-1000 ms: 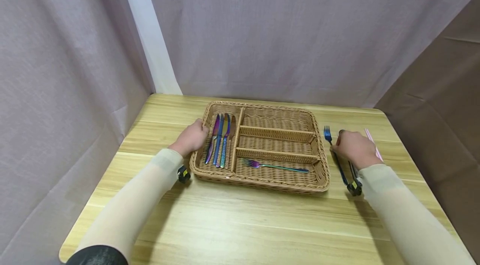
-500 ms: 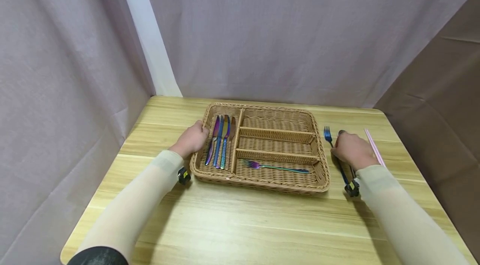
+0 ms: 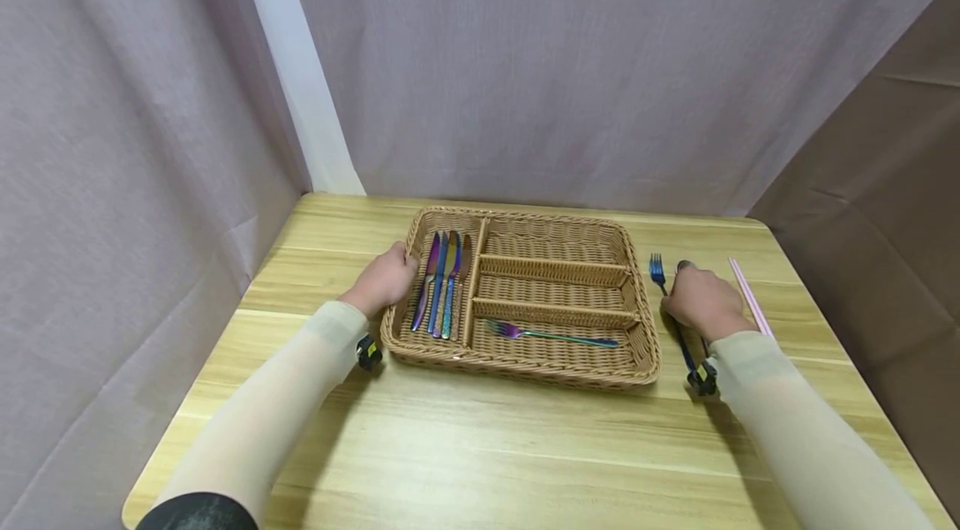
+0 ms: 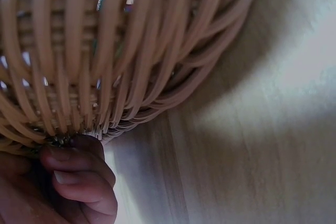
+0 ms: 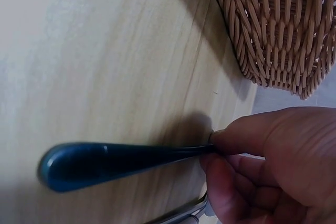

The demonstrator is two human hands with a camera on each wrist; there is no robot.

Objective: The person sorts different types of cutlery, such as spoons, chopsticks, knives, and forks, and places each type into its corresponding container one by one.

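Beside us on the wooden table [image 3: 465,430] sits a wicker cutlery basket [image 3: 645,347]: four knives [image 3: 442,284] in its left compartment, an iridescent fork [image 3: 551,334] in the near one. Pink chopsticks [image 3: 748,297] lie just beyond our right hand [image 3: 701,301], whose fingers [image 5: 247,135] pinch a dark blue fork [image 3: 658,272] flat on the table, right of the basket. Our left hand [image 3: 382,280] curls its fingers [image 4: 79,174] against the basket's left wall.

Glossy blue metal fork [image 5: 121,161], woven wicker basket [image 3: 637,347], wooden table [image 3: 480,447].
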